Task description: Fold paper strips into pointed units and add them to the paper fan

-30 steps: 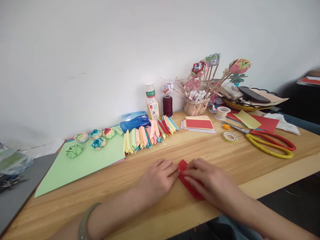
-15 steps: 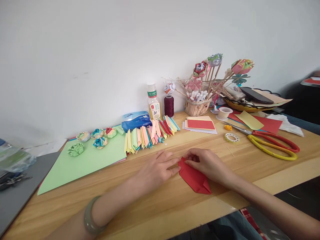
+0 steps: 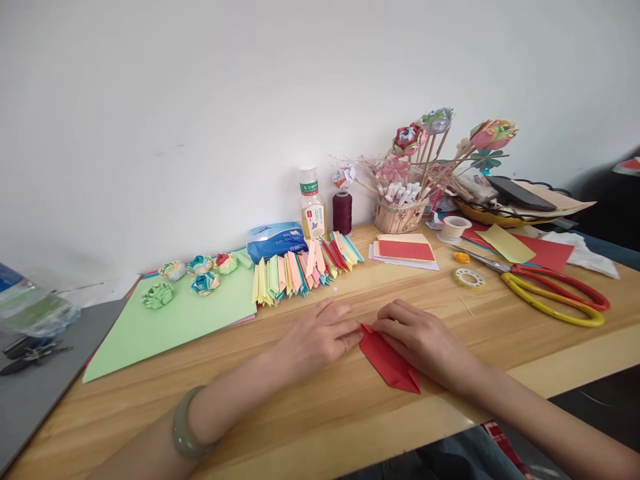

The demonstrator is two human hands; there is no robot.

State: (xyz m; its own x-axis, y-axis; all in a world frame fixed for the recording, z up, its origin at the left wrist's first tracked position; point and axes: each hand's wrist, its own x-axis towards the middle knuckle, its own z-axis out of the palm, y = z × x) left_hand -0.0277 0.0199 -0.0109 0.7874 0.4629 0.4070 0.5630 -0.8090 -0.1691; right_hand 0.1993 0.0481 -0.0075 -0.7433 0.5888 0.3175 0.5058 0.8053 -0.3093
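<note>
A folded red paper piece [image 3: 387, 360] with pointed ends lies on the wooden table [image 3: 320, 407] in front of me. My left hand [image 3: 313, 337], a green bangle on its wrist, rests flat with fingertips touching the paper's upper left tip. My right hand [image 3: 417, 337] lies on the paper's upper right edge, fingers curled and pressing it down near the same tip. Both hands meet at that corner.
A row of folded coloured paper strips [image 3: 300, 267] and a light green sheet [image 3: 170, 320] with small paper rosettes [image 3: 200, 280] lie behind. Red-and-yellow scissors [image 3: 550, 290], a tape ring [image 3: 469, 278], paper stack [image 3: 405, 250], bottle [image 3: 310, 207], thread spool [image 3: 343, 212] and flower basket [image 3: 400, 213] stand further back.
My right hand slid off the red paper's lower part up to its top corner, uncovering the pointed lower end. The left hand stayed at the tip.
</note>
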